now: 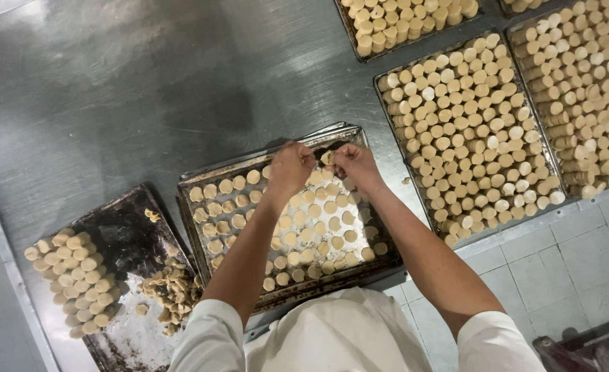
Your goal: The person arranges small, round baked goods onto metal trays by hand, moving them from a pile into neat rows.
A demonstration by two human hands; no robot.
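What I can't make out from here

My forearms cover part of the middle tray (197, 180); the pale piece (327, 158) between my fingertips is too small to identify. The picture's top and right edges cut off the far trays (535, 148), the bottom edge the dark tray (122, 238).

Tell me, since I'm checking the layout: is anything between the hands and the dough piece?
Nothing visible. The left hand and right hand meet over the tray's far edge, fingers already on the small dough piece between them.

Six baking trays (195, 180), two hands (289, 169)
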